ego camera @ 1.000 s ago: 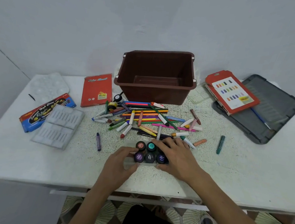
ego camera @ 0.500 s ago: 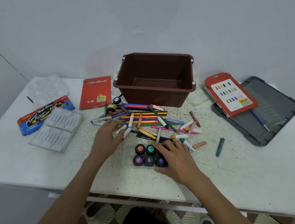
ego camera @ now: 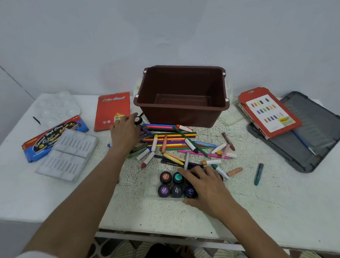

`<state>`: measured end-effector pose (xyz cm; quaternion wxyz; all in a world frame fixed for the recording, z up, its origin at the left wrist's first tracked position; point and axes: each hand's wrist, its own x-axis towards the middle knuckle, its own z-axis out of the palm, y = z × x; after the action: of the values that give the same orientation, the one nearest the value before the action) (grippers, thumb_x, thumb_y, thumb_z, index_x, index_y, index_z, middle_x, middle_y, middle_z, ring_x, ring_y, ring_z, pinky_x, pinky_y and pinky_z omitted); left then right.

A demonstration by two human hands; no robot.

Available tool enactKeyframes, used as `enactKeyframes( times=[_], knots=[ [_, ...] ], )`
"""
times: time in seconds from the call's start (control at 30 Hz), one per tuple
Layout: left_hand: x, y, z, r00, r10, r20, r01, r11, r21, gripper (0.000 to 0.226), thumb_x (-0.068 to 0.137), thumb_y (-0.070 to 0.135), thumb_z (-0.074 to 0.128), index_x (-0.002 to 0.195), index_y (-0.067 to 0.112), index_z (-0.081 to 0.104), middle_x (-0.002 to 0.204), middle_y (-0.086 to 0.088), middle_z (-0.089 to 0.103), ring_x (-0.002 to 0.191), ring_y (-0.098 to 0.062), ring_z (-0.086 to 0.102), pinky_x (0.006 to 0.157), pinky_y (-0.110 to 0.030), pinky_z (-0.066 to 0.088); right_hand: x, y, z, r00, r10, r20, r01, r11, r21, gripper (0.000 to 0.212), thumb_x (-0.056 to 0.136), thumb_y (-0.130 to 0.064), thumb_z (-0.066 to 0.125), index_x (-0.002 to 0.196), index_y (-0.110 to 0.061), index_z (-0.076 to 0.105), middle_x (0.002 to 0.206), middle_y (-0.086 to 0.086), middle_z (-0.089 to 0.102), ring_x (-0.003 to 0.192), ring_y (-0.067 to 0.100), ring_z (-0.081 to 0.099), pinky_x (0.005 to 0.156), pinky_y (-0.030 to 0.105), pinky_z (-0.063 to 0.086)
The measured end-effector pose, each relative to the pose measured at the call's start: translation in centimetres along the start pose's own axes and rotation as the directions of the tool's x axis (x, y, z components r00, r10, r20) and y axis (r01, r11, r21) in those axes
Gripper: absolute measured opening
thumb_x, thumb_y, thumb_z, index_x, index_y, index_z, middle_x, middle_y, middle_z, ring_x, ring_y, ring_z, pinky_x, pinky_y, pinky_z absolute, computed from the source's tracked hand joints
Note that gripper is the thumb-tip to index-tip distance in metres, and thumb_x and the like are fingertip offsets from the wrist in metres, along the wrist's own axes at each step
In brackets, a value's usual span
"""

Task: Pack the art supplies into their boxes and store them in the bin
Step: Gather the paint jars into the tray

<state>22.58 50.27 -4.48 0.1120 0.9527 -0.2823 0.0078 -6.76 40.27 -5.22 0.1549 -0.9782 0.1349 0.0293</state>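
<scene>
the left hand (ego camera: pixel 125 131), fingers spread and gripping nothing, reaches the loose paint pot (ego camera: pixel 138 120) beside the brown bin (ego camera: pixel 179 111), and should pinch its lid squarely while the right hand (ego camera: pixel 205 187) rests flat, steadying the clear pot tray (ego camera: pixel 152 185).

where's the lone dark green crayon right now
In the head view the dark green crayon lies alone on the table's right side, apart from the crayon pile, in front of the grey lid.
</scene>
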Motion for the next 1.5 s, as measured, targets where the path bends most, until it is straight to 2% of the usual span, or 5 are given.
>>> enactKeyframes(
  times=[0.27, 0.63, 0.73, 0.93, 1.5],
  knots=[
    [2.1, -0.2, 0.6, 0.995, 0.046, 0.093, -0.041, 0.998, -0.055, 0.035, 0.102, 0.033, 0.049, 0.135, 0.022, 0.051, 0.12, -0.018, 0.062, 0.113, -0.039, 0.055, 0.097, -0.051, 0.039, 0.1, 0.0, 0.0, 1.0, 0.001, 0.008, -0.001, 1.0, 0.006, 0.084, 0.085, -0.052, 0.067, 0.154, -0.036, 0.021, 0.138, -0.002, 0.042, 0.122, 0.026, 0.037, 0.109, 0.042, 0.028],
    [-2.9, -0.6, -0.4, 0.962, 0.027, -0.271, -0.13, 0.92, -0.369, 0.037, 0.09, 0.021, 0.064, 0.125, 0.016, 0.055, 0.114, -0.008, 0.06, 0.102, -0.024, 0.055, 0.091, -0.04, 0.047, 0.1, 0.1, 0.1, 1.0, 0.005, 0.018, -0.005, 1.0, -0.013, 0.085, 0.084, -0.055, 0.066, 0.153, -0.038, 0.02, 0.137, -0.003, 0.042, 0.123, 0.025, 0.037, 0.108, 0.041, 0.031],
    [-6.7, -0.6, -2.0, 0.978, 0.085, -0.191, -0.182, 0.799, -0.573, 0.032, 0.088, 0.015, 0.07, 0.119, 0.019, 0.061, 0.111, 0.001, 0.061, 0.092, -0.002, 0.058, 0.081, -0.01, 0.045, 0.1, 0.2, 0.3, 1.0, 0.001, 0.004, -0.001, 1.0, -0.008, 0.085, 0.082, -0.055, 0.068, 0.153, -0.037, 0.024, 0.134, -0.002, 0.045, 0.118, 0.025, 0.04, 0.106, 0.042, 0.034],
    [-12.7, -1.6, -2.2, 0.972, 0.235, 0.029, -0.164, 0.758, -0.631, 0.039, 0.083, 0.017, 0.077, 0.119, 0.024, 0.061, 0.107, 0.016, 0.065, 0.096, 0.004, 0.059, 0.079, -0.002, 0.039, 0.2, 0.4, 0.4, 1.0, -0.002, 0.016, 0.002, 1.0, -0.017, 0.084, 0.084, -0.057, 0.064, 0.153, -0.038, 0.02, 0.136, -0.003, 0.041, 0.119, 0.023, 0.037, 0.105, 0.039, 0.033],
    [-14.9, -2.3, 0.6, 0.873, 0.487, 0.029, -0.427, 0.792, -0.437, 0.037, 0.08, 0.021, 0.076, 0.115, 0.023, 0.064, 0.107, 0.006, 0.059, 0.098, -0.014, 0.056, 0.085, -0.037, 0.049, 0.2, 0.3, 0.6, 1.0, -0.01, 0.016, 0.01, 1.0, -0.022, 0.084, 0.082, -0.058, 0.066, 0.152, -0.035, 0.027, 0.134, -0.002, 0.046, 0.114, 0.025, 0.04, 0.098, 0.041, 0.038]
  ],
)
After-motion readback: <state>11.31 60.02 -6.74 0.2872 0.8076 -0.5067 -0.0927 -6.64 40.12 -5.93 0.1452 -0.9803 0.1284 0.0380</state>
